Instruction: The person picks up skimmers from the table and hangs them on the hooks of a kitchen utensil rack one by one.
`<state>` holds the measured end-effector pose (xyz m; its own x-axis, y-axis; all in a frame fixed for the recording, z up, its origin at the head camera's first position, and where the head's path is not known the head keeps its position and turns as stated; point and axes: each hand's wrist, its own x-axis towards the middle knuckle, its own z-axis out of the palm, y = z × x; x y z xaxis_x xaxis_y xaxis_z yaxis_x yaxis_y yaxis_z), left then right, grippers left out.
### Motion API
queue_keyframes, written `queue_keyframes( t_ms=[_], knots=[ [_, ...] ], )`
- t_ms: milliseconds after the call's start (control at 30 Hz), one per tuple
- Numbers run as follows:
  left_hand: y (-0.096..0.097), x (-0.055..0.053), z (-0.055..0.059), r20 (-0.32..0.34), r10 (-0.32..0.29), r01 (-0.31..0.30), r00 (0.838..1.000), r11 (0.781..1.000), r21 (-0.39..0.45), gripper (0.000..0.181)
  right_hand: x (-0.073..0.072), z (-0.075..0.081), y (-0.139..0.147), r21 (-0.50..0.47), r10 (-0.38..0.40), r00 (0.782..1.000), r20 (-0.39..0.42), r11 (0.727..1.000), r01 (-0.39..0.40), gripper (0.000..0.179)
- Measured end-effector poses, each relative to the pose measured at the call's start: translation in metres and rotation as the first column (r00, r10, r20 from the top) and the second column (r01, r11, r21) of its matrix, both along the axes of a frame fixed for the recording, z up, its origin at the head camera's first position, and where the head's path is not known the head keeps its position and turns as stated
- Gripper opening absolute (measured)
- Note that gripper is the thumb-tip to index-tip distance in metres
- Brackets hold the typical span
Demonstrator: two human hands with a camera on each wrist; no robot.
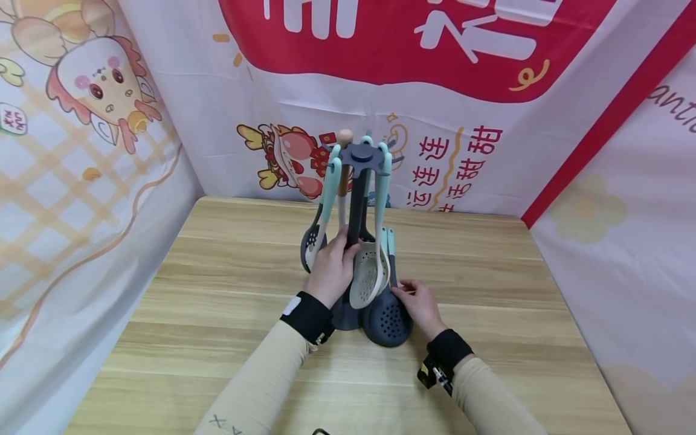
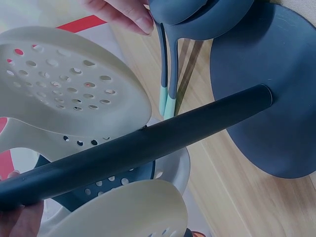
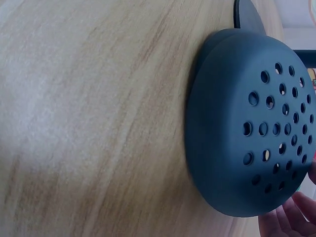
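A dark utensil stand point(image 1: 362, 155) rises from a round base point(image 2: 266, 98) on the table. My left hand point(image 1: 330, 269) grips its pole point(image 2: 148, 143) partway up. Around the pole hang several utensils with mint handles, among them a pale slotted spoon point(image 1: 365, 279). To the right of the base, a dark skimmer point(image 1: 388, 320) lies bowl up, nested with a second dark ladle-like utensil beneath it. Both mint-tipped handles point(image 2: 169, 106) point away from me. My right hand point(image 1: 421, 305) pinches the skimmer near its neck; in the right wrist view its fingers point(image 3: 291, 217) show beside the bowl's rim.
The wood-grain table point(image 1: 217, 302) extends on both sides of the stand. A printed cloth point(image 1: 462, 151) hangs behind its far edge, and more patterned cloth hangs left and right. One wooden-tipped utensil point(image 1: 345, 138) hangs at the back of the rack.
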<state>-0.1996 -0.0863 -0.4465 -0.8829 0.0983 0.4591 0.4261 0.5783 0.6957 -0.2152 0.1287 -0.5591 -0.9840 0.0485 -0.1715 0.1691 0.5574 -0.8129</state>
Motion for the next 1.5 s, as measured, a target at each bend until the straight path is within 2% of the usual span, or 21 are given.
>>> queue_keyframes(
  t_ms=[300, 767, 1167, 1500],
  knots=[
    [0.0, 0.0, -0.001, -0.012, 0.003, -0.003, 1.0, 1.0, -0.009, 0.022, -0.002, 0.001, -0.001, 0.024, 0.009, 1.0, 0.022, 1.0, -0.009, 0.038],
    [0.0, 0.0, -0.001, -0.017, -0.001, 0.001, 1.0, 1.0, -0.008, 0.022, -0.011, 0.008, -0.003, 0.119, 0.08, 0.991, 0.107, 0.988, -0.093, 0.04],
    [-0.001, 0.0, -0.002, -0.024, -0.003, 0.003, 1.0, 1.0, -0.008, 0.025, -0.017, 0.012, -0.006, 0.137, 0.077, 0.979, 0.189, 0.985, -0.104, 0.038],
    [-0.001, 0.0, -0.001, -0.013, -0.006, 0.006, 1.0, 1.0, -0.002, 0.025, -0.019, 0.014, -0.009, 0.199, 0.083, 0.977, 0.199, 0.972, -0.123, 0.034]
  ],
)
